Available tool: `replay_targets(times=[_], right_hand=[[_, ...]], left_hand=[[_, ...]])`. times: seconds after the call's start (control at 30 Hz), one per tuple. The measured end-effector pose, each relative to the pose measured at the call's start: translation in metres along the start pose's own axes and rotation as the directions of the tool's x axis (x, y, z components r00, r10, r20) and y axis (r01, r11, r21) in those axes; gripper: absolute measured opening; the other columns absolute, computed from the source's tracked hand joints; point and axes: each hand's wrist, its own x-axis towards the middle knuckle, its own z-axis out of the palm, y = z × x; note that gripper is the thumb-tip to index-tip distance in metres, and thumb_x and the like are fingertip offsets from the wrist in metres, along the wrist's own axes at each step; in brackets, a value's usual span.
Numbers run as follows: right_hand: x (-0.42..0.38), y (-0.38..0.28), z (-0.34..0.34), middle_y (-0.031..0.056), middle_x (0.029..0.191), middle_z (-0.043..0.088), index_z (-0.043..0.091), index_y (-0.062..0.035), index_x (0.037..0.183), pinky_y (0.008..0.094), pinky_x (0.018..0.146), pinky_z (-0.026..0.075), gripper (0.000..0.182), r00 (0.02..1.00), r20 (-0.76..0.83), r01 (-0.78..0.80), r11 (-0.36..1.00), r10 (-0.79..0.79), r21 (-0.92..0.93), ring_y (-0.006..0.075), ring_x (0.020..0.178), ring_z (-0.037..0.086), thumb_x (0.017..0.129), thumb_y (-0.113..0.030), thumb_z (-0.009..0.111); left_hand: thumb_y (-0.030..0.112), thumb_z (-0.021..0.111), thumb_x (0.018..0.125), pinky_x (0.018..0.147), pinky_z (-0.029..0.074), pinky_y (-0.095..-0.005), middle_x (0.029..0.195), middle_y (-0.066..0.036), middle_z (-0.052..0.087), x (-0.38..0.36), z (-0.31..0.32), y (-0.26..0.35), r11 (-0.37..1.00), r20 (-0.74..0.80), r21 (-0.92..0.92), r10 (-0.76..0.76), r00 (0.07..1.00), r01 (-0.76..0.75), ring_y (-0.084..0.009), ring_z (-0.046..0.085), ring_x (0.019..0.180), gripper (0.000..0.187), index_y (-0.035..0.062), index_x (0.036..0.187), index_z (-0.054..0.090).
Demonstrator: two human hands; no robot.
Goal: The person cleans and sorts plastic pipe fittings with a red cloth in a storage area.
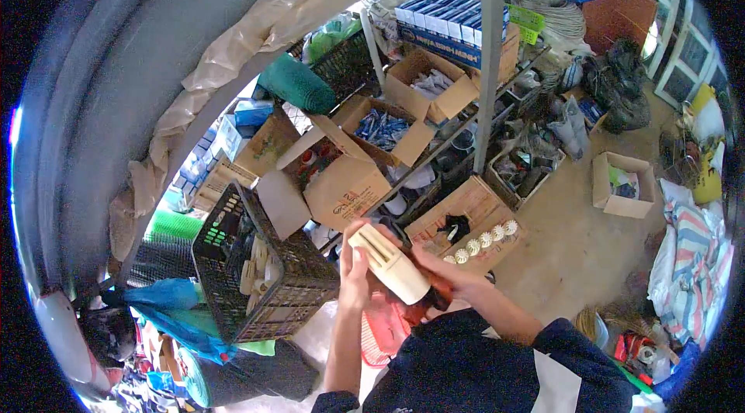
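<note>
Concrete floor [578, 242], pale and dusty, spreads to the right of the hands, with a small open cardboard box [623, 185] standing alone on it and a striped cloth [698, 258] heaped at its far right edge. Beyond the fingertips a grey metal shelving post [489, 64] rises through a crowded rack. Open brown cardboard boxes [372, 130] sit along the shelves, and a stack of blue and white cartons [450, 17] lies on top. Just past the fingers an open brown box holds a row of 5 small white ribbed discs [485, 241]. To the left of the hands a black plastic lattice crate [260, 258] stands tilted, with pale pieces showing through its mesh. A green mesh roll [299, 86] lies farther off, beside a draped tan sheet [256, 33] hanging against a grey corrugated wall.

Both hands are raised in front of the dark blue sleeves. The cream plastic ribbed handle [388, 262] runs slantwise between them, with parallel grooves at its upper end and a smooth lower end that meets a dark reddish part, partly hidden. The left hand [355, 273] is curled against its left side, fingers closed on it. The right hand [438, 269] wraps the lower end from the right, fingers shut round it.
</note>
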Motion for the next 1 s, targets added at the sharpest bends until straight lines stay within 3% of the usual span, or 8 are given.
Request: replay_targets(times=[0.07, 0.27, 0.43, 0.5, 0.6, 0.77, 0.83, 1.0], right_hand=[[0.002, 0.001, 0.01, 0.0148, 0.116, 0.067, 0.057, -0.002, 0.129, 0.0409, 0.087, 0.058, 0.059, 0.985, -0.153, 0.117, 0.967, -0.084, 0.226, 0.0232, 0.099, 0.069, 0.098, -0.051, 0.052], [0.026, 0.036, -0.051, 0.0201, 0.119, 0.064, 0.045, -0.0009, 0.141, 0.0469, 0.083, 0.058, 0.057, 0.927, 0.369, -0.11, 0.895, -0.064, 0.433, 0.0313, 0.102, 0.067, 0.099, -0.039, 0.052], [0.002, 0.012, -0.017, 0.0145, 0.121, 0.064, 0.038, -0.001, 0.145, 0.0348, 0.089, 0.055, 0.07, 0.984, 0.069, 0.175, 0.956, -0.163, -0.234, 0.024, 0.103, 0.066, 0.092, -0.038, 0.064], [0.004, -0.001, 0.0, 0.016, 0.118, 0.065, 0.04, -0.0008, 0.143, 0.035, 0.092, 0.052, 0.085, 0.926, 0.047, 0.278, 0.591, -0.376, -0.757, 0.0251, 0.104, 0.065, 0.08, -0.045, 0.076], [0.008, 0.008, -0.001, 0.0185, 0.117, 0.065, 0.041, -0.0029, 0.142, 0.0382, 0.091, 0.052, 0.092, 0.865, 0.061, 0.183, 0.198, -0.498, -0.963, 0.0287, 0.102, 0.066, 0.074, -0.051, 0.079], [0.02, 0.029, -0.004, 0.0174, 0.096, 0.07, 0.048, -0.0044, 0.137, 0.0393, 0.084, 0.053, 0.079, 0.897, -0.104, -0.015, 0.206, -0.429, -0.978, 0.0269, 0.092, 0.068, 0.091, -0.068, 0.049], [0.011, 0.0, 0.004, 0.0126, 0.102, 0.069, 0.05, -0.0044, 0.136, 0.0353, 0.085, 0.053, 0.076, 0.988, -0.13, -0.078, 0.452, -0.085, -0.888, 0.0211, 0.093, 0.066, 0.095, -0.068, 0.041], [0.0, -0.006, 0.016, 0.006, 0.123, 0.06, 0.047, -0.0053, 0.14, 0.0278, 0.092, 0.048, 0.071, 0.994, -0.108, -0.064, 0.767, -0.007, -0.638, 0.0135, 0.106, 0.058, 0.1, -0.062, 0.034]], left_hand=[[0.051, 0.065, 0.09, 0.088, 0.054, -0.0425, 0.114, -0.017, 0.058, -0.001, -0.006, 0.003, 0.994, 0.04, -0.104, -0.042, 0.998, 0.046, -0.0299, 0.062, 0.105, 0.069, 0.0047, 0.134, 0.038], [0.042, 0.075, 0.085, 0.094, 0.052, -0.0486, 0.116, -0.016, 0.056, -0.011, -0.025, -0.015, 0.957, 0.182, -0.267, -0.07, 0.981, 0.117, -0.0342, 0.058, 0.115, 0.068, 0.0081, 0.132, 0.04], [0.036, 0.073, 0.086, 0.088, 0.055, -0.0443, 0.108, -0.013, 0.057, -0.013, -0.018, -0.002, 0.947, 0.072, -0.297, -0.108, 0.992, 0.125, -0.0316, 0.061, 0.109, 0.058, 0.009, 0.127, 0.043], [0.03, 0.071, 0.089, 0.079, 0.057, -0.0397, 0.101, -0.011, 0.059, -0.016, 0.0, 0.012, 0.942, -0.094, -0.327, -0.116, 0.989, 0.079, -0.0279, 0.065, 0.1, 0.047, 0.0087, 0.123, 0.046], [0.021, 0.066, 0.093, 0.063, 0.054, -0.0339, 0.088, -0.007, 0.06, -0.016, 0.005, 0.008, 0.977, -0.394, -0.205, -0.144, 0.908, 0.066, -0.0213, 0.064, 0.08, 0.028, 0.0078, 0.113, 0.051], [0.008, 0.059, 0.092, 0.055, 0.048, -0.029, 0.075, -0.005, 0.055, -0.009, 0.019, 0.01, 0.992, -0.364, -0.121, -0.001, 0.931, -0.047, -0.0164, 0.058, 0.063, 0.014, 0.0052, 0.101, 0.05], [0.008, 0.058, 0.091, 0.055, 0.048, -0.0296, 0.075, -0.006, 0.056, -0.011, 0.027, 0.01, 0.996, -0.348, -0.064, 0.032, 0.937, -0.058, -0.017, 0.059, 0.064, 0.014, 0.0048, 0.102, 0.049], [0.004, 0.055, 0.09, 0.064, 0.049, -0.0292, 0.081, -0.008, 0.063, -0.009, 0.022, -0.006, 0.951, -0.235, 0.25, 0.24, 0.942, -0.18, -0.016, 0.061, 0.071, 0.008, 0.0018, 0.098, 0.054]])
